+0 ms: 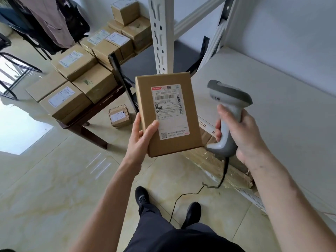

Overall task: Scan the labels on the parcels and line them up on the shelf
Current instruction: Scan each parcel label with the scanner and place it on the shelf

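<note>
My left hand (141, 136) grips a flat brown cardboard parcel (145, 100) by its lower left edge, thumb on the front face. Its white shipping label (170, 110) with barcodes faces me. To the right, my right hand (241, 132) holds a grey handheld barcode scanner (226, 110) by the handle; the scanner head sits just right of the parcel's top and its black cable drops to the floor. The pale grey shelf board (263, 99) lies behind the scanner on the right.
Several labelled brown parcels (76, 82) are stacked on a low dark table at the left. One small parcel (119, 115) stands on the tiled floor. A white slotted shelf upright (160, 35) rises behind the held parcel. Clothes hang at the top left.
</note>
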